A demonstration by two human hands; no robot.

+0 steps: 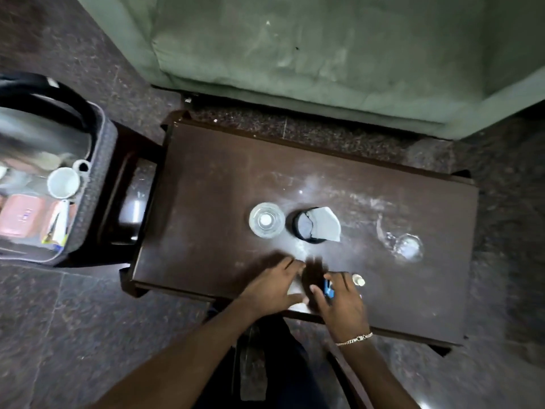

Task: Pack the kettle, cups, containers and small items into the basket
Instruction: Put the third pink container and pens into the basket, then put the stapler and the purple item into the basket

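worktop (221, 178): dark brown, smeared with white dust
sofa (295, 48): green, just beyond the worktop
floor (59, 320): dark speckled stone
stool (129, 160): dark, left of worktop

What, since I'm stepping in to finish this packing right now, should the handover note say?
Left hand: fingers straight, on a white item near the table's front edge.
Right hand: over a small blue item; too blurred to tell whether it grips it.
Done: white cup, pink containers and a tube are in the basket.
Left on the table: clear glass, black container, second glass, small round item, plus both items under the hands.
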